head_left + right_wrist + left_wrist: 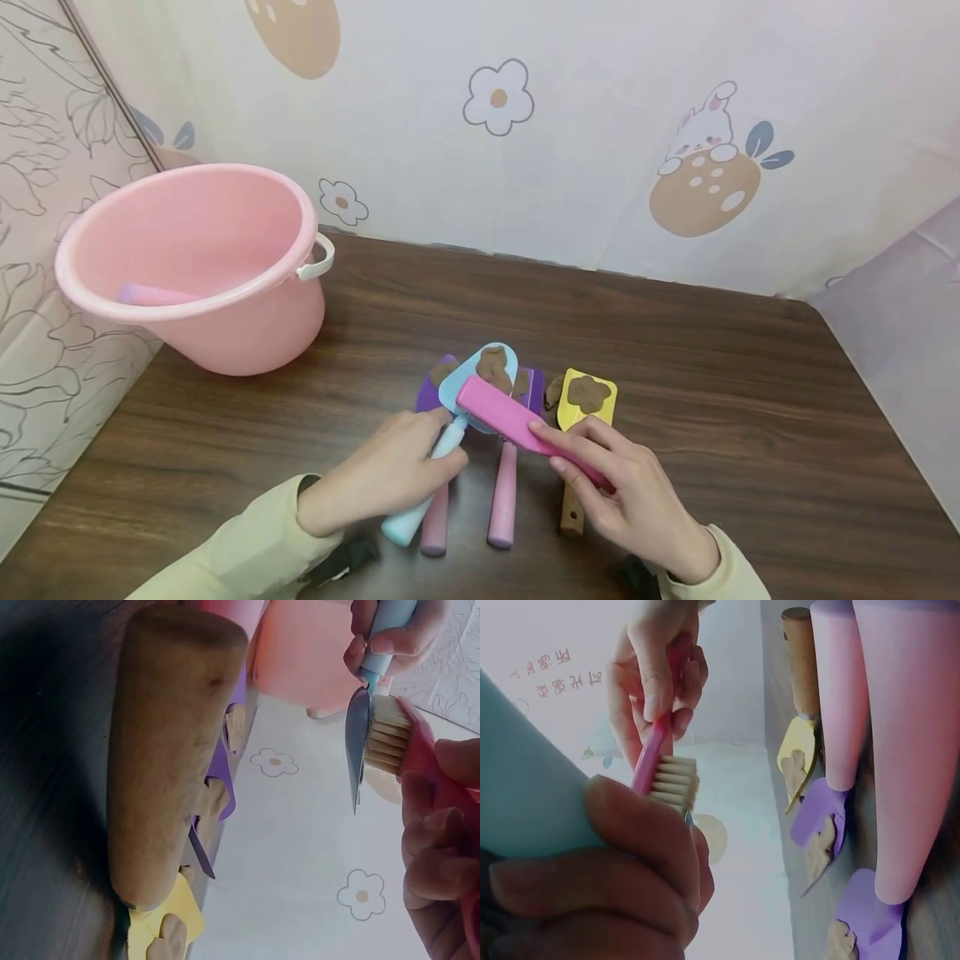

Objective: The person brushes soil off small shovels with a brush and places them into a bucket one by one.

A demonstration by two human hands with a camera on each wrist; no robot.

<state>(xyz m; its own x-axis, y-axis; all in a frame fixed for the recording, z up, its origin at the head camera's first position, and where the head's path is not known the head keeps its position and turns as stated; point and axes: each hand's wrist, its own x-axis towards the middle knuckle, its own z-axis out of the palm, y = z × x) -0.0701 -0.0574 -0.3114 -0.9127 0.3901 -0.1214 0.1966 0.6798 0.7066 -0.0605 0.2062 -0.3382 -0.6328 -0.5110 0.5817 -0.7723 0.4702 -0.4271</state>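
Observation:
My left hand (386, 477) grips the handle of a light blue toy shovel (456, 389), holding it above the table. A flat brown clay-like piece (493, 367) lies on its blade. With my right hand (637, 496) I hold a pink brush (501, 412) between thumb and fingers. Its pale bristles (388, 736) touch the blade in the right wrist view. Beneath, two purple shovels, one left (426, 398) and one right (536, 390), have pink handles. A yellow shovel (567, 412) with a wooden handle lies by my right hand. These three also carry brown pieces.
At the back left of the wooden table (712, 358) stands a pink bucket (255, 333) with a white handle lug. A pink-lilac handle (157, 295) shows inside it. Another brown lump (553, 392) is beside the yellow shovel. Printed cloth (585, 167) hangs behind the table.

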